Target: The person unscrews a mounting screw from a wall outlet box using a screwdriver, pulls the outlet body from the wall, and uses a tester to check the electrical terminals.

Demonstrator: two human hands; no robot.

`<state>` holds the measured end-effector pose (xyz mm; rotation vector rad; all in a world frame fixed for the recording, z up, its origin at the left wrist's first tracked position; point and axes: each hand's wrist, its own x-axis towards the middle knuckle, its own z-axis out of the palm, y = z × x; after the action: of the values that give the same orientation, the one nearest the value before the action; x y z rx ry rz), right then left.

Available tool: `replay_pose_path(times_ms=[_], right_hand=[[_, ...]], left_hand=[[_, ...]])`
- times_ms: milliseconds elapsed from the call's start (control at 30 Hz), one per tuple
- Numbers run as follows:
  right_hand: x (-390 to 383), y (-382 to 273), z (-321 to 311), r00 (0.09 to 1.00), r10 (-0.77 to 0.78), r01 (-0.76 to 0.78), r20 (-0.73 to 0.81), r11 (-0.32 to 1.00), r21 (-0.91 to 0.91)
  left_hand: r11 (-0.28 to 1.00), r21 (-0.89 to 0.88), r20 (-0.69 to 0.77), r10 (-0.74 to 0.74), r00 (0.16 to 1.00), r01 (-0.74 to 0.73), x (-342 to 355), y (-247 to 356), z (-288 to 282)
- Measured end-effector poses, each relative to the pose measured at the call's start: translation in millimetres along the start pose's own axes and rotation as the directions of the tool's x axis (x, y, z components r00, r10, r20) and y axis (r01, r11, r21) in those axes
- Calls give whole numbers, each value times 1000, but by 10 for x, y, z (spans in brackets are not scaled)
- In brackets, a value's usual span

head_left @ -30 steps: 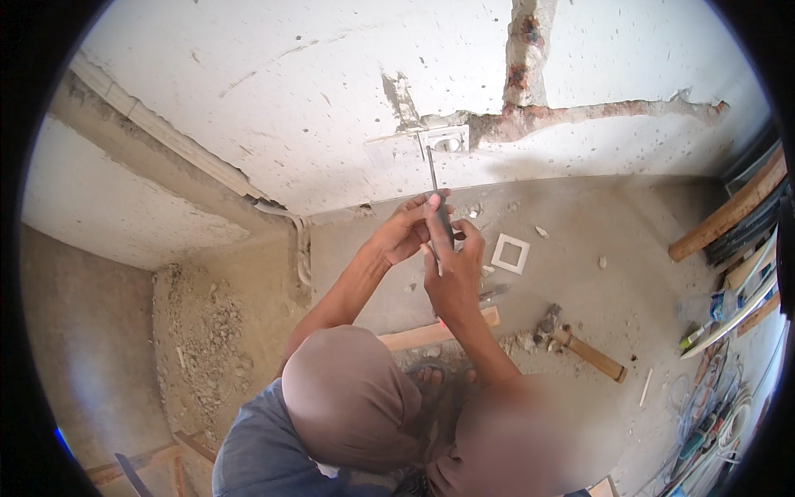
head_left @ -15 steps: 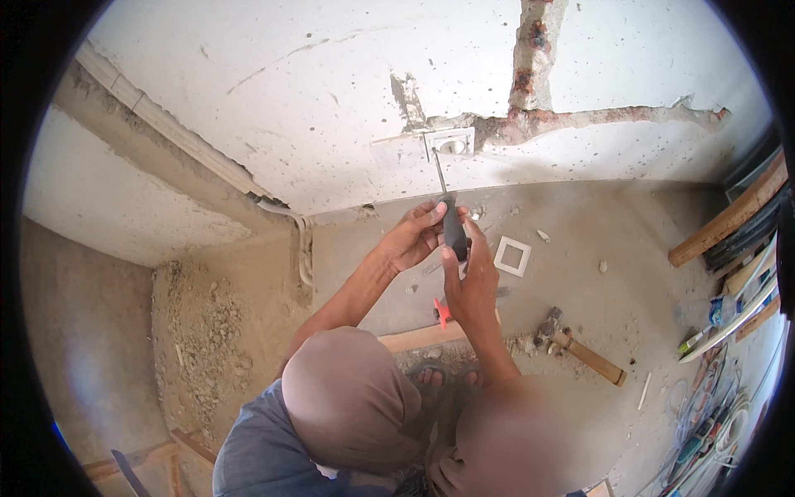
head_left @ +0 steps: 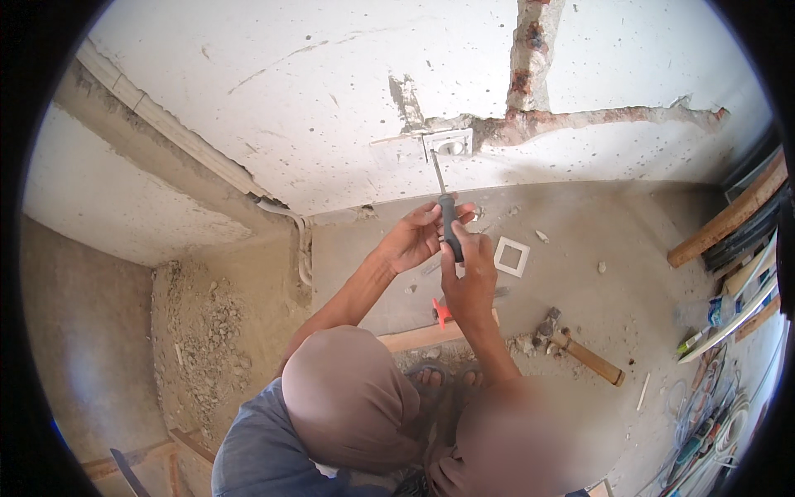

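A screwdriver (head_left: 450, 228) with a dark handle points up to the wall, its tip at the left side of a white wall socket (head_left: 452, 147) whose frame is bare. My left hand (head_left: 411, 240) is loosely closed about the front of the handle, thumb on the near left and fingers behind it. My right hand (head_left: 472, 277) pinches the handle's rear end between thumb and fingers. A square white cover frame (head_left: 512, 257) lies on the floor right of my right hand. Where the tip meets the socket is too small to make out.
A hammer (head_left: 584, 352) with a wooden handle lies on the floor to the right. Near my feet are a wooden board (head_left: 422, 336) and a red piece (head_left: 441, 312). Rubble (head_left: 203, 331) lies left; cables (head_left: 729, 435) and a plastic bottle (head_left: 719, 312) are at the right.
My right fingers have shifted and closed further round the handle's end. My left thumb has eased off the handle's front, and its fingertips now show to the right of it.
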<state>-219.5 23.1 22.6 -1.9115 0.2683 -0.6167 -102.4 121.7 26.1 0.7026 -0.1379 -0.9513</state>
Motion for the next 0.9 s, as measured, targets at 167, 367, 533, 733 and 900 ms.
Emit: replay_pose_path(times_ms=[167,367,533,733,900], right_hand=[[-15,75,53,936,-349,330,-40,912,-243],[-35,-71,-43,997,82,-81,0,990,113],[-21,102,-4,964,-256,244,-69,959,-147],[-58,-54,27,972,-209,203,-110,977,-65],[-34,133,2,995,-85,87,-44,996,36]], left_hand=[[989,65,-34,-132,991,133,10,0,-204],[992,121,-86,-12,996,23,-33,-50,-132],[992,-5,-27,-128,991,128,-58,2,129],[980,170,-139,-82,987,106,-60,-28,-167],[996,5,-42,-86,995,86,-83,-5,168]])
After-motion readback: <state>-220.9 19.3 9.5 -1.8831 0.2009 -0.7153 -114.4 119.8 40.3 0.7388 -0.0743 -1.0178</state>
